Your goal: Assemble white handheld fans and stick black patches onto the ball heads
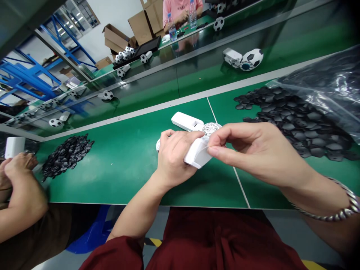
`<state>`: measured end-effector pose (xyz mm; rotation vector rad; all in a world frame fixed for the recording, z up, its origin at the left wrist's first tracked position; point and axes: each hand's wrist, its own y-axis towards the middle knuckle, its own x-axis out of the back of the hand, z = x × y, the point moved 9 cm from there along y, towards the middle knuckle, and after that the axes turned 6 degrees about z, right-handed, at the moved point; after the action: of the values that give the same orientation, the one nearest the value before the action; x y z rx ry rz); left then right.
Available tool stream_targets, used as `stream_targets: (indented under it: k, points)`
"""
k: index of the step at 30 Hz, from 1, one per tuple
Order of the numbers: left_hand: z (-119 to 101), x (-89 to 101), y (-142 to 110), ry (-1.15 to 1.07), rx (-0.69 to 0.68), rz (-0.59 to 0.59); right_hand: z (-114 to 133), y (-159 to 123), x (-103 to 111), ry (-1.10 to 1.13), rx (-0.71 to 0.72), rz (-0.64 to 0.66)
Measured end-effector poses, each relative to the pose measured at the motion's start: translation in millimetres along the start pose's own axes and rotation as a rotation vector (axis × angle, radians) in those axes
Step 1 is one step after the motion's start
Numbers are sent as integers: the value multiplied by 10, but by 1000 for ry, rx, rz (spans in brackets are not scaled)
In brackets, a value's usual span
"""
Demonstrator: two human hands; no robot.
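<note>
White plastic handheld fan body with round grille head (pixel 200 148): held just above the green surface (pixel 123 161), near its front edge, between both hands. No brand, label or lettering can be read on it.

Left hand (pixel 173 153): clenched around the white handle from the left, fingers curled over it.

Right hand (pixel 253 150): fingertips pinched on the upper end of the handle, just below the grille; a silver chain bracelet (pixel 341 210) sits on that wrist.

Second white plastic fan piece (pixel 187 121): lying flat on the surface just behind the held one.

Heap of small black pentagon-shaped plastic pieces (pixel 292 120): to the right, spilling from a clear plastic bag (pixel 326 82). A smaller heap of the same black pieces (pixel 66 153): well to the left.

Surface: green matting with a thin white seam line, fronting a dark green conveyor belt (pixel 197 71) with grey rails.

On the belt: a finished black-and-white football-patterned fan (pixel 247 60) and several more football-patterned fans (pixel 107 95) farther left.

A co-worker's hands (pixel 17 168) at the left edge, next to a white piece. A person in a pink shirt (pixel 181 9) sits across the line; the print on the shirt is too small to read. Two clear water bottles (pixel 172 27), labels unreadable.

Room: brown cardboard boxes (pixel 123 33), blue metal racking (pixel 33 71), white wall, grey floor.
</note>
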<state>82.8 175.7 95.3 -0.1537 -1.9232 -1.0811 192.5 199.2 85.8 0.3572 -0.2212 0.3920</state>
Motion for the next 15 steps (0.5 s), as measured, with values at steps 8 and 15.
stream_targets:
  k: [8, 15]
  points:
    - [-3, 3, 0, 6, -7, -5, 4, 8, -4, -19, -4, 1]
    - [-14, 9, -2, 9, -13, -13, 10, -5, -5, -36, 0, -1]
